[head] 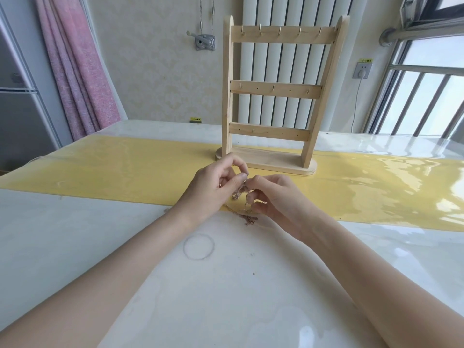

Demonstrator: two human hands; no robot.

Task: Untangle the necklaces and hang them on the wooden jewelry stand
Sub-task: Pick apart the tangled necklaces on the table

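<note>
A small tangle of thin gold and rose-coloured necklaces (247,217) lies partly on the table and partly lifted between my hands. My left hand (216,187) pinches the upper part of the tangle with thumb and fingers. Facing it, my right hand (273,199) pinches the chains from the other side, fingers curled. The wooden jewelry stand (276,89) is upright just behind my hands, with three crossbars carrying small hooks. No necklace hangs on it.
The table (100,222) has a glossy white cover with a yellow runner (125,172) across it. A faint ring mark (198,246) lies near my left forearm. A radiator, a pink curtain and a barred window stand behind.
</note>
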